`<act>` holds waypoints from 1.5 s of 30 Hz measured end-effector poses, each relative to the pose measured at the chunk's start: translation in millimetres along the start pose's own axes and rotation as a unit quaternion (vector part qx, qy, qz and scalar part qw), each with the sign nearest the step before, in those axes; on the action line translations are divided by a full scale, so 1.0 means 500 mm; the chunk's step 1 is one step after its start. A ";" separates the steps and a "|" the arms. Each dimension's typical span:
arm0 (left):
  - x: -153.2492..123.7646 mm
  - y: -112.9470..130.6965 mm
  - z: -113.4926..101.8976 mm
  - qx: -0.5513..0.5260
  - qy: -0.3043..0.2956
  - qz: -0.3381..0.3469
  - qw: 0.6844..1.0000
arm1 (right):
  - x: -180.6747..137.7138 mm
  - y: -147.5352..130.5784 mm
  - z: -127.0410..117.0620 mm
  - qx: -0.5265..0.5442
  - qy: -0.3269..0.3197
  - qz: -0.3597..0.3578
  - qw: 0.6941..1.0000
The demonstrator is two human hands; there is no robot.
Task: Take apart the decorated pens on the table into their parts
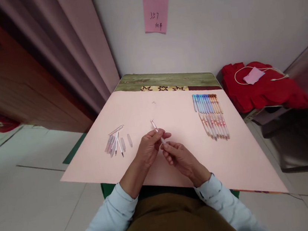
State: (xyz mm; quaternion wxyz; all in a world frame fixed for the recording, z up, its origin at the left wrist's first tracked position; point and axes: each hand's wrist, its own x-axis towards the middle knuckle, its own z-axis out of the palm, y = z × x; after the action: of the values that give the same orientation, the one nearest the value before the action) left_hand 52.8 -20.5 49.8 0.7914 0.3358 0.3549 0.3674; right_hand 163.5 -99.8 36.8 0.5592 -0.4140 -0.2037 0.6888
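Both hands meet over the near middle of the pink-covered table. Between the thumb and fingers of my left hand is the clear, pinkish barrel of a pen, tilted with its upper end pointing away. My right hand pinches the pen's lower, whitish end. The fingers hide much of the pen's middle. To the left lies a loose group of pen parts: clear barrels, white refills with dark tips and small translucent pieces.
At the right lie rows of pens: blue and brown ones behind, clear pinkish ones in front. A red cloth with a white cable sits beyond the right edge. A pink note hangs on the wall; a curtain borders the left.
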 end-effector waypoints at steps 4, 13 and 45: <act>0.004 0.004 0.002 -0.009 0.032 0.007 0.999 | 0.006 -0.001 0.005 -0.076 0.042 -0.023 0.996; 0.012 0.012 -0.018 -0.025 0.060 0.041 0.997 | 0.041 0.005 0.022 -0.019 0.068 0.008 0.997; 0.032 0.065 -0.046 -0.034 0.092 0.090 0.991 | 0.088 -0.013 0.071 -0.046 0.020 0.049 0.998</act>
State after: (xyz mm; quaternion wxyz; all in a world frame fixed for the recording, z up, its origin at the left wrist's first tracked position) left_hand 30.7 15.4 58.3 0.7300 0.3038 0.3824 0.4780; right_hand 137.6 -50.3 47.0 0.5090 -0.4621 -0.2035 0.6971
